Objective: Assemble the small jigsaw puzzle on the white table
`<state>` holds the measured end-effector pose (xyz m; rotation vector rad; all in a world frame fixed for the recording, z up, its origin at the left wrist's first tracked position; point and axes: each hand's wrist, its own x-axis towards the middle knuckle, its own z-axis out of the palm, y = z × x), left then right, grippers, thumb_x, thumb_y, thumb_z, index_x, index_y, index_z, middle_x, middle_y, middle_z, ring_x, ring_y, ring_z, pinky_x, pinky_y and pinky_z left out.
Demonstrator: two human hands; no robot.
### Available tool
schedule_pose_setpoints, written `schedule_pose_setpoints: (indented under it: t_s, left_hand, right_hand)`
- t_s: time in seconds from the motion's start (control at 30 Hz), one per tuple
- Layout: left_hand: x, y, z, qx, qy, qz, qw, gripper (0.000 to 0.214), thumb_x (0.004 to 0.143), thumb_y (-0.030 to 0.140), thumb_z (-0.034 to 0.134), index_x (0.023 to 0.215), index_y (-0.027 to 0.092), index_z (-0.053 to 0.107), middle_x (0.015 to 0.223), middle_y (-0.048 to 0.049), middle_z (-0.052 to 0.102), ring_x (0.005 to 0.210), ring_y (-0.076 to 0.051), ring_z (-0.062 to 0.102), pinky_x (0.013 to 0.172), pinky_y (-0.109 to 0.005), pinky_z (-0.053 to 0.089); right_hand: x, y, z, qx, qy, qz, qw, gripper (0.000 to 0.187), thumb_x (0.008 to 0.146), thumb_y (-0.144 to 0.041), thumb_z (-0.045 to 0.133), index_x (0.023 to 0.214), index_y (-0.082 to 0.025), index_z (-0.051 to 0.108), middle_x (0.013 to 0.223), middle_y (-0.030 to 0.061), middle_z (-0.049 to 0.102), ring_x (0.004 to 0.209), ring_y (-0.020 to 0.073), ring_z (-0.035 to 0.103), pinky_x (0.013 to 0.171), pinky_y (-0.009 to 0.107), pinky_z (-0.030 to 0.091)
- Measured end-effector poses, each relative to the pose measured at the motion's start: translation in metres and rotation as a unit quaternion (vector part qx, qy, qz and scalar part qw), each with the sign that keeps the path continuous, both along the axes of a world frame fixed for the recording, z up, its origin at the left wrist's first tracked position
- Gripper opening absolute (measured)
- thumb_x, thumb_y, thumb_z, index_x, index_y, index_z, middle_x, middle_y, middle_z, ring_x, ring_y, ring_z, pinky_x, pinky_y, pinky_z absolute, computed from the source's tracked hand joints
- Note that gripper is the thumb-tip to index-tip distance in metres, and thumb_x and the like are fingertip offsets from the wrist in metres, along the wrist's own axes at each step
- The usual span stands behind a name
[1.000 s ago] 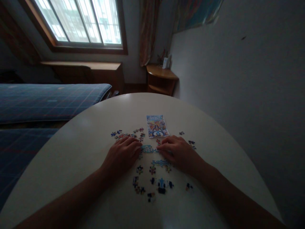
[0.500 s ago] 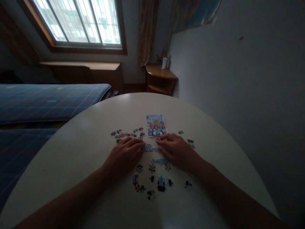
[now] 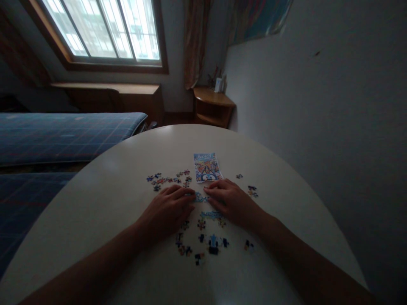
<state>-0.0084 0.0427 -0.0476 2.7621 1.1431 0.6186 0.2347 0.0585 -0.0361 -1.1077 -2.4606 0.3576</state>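
Observation:
Both my hands lie palm down on a round white table point(image 3: 111, 203). My left hand point(image 3: 167, 209) and my right hand point(image 3: 230, 201) press their fingertips on the two ends of a short joined strip of blue jigsaw pieces point(image 3: 199, 197). The fingers are stretched flat, nearly meeting over the strip. A second joined blue strip point(image 3: 211, 214) lies just under my right hand. The puzzle's small reference picture point(image 3: 207, 167) lies flat beyond the hands.
Loose jigsaw pieces point(image 3: 167, 179) are scattered left of the picture, others point(image 3: 203, 245) nearer me and a few point(image 3: 252, 190) at the right. A blue plaid bed point(image 3: 63, 135) stands left, a wooden corner shelf point(image 3: 213, 106) and a window behind, a wall right.
My two hands have slid closer together along the blue strip, covering more of it. The view has shifted slightly.

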Motion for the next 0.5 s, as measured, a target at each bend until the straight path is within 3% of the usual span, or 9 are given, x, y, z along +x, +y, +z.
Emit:
schedule_pose_setpoints:
  t_s: [0.33, 0.5]
  left_hand:
    - [0.0010, -0.0015, 0.0026, 0.003, 0.000, -0.001, 1.000, 0.027, 0.096, 0.026, 0.053, 0.120, 0.021, 0.064, 0.122, -0.0066, 0.066, 0.107, -0.025, 0.058, 0.095, -0.047, 0.050]
    - [0.0005, -0.0005, 0.0000, 0.014, -0.010, -0.005, 1.000, 0.027, 0.095, 0.026, 0.054, 0.120, 0.022, 0.064, 0.121, -0.0068, 0.067, 0.107, -0.025, 0.059, 0.094, -0.046, 0.051]
  right_hand:
    - [-0.0063, -0.0013, 0.0055, -0.050, 0.060, -0.020, 0.997, 0.032, 0.084, -0.012, 0.065, 0.115, -0.020, 0.063, 0.115, 0.0081, 0.070, 0.112, 0.0212, 0.060, 0.099, 0.041, 0.047]
    - [-0.0064, -0.0014, 0.0033, -0.036, 0.054, -0.016, 0.998, 0.038, 0.085, -0.016, 0.066, 0.122, -0.022, 0.061, 0.116, 0.0080, 0.069, 0.113, 0.0217, 0.059, 0.099, 0.042, 0.047]
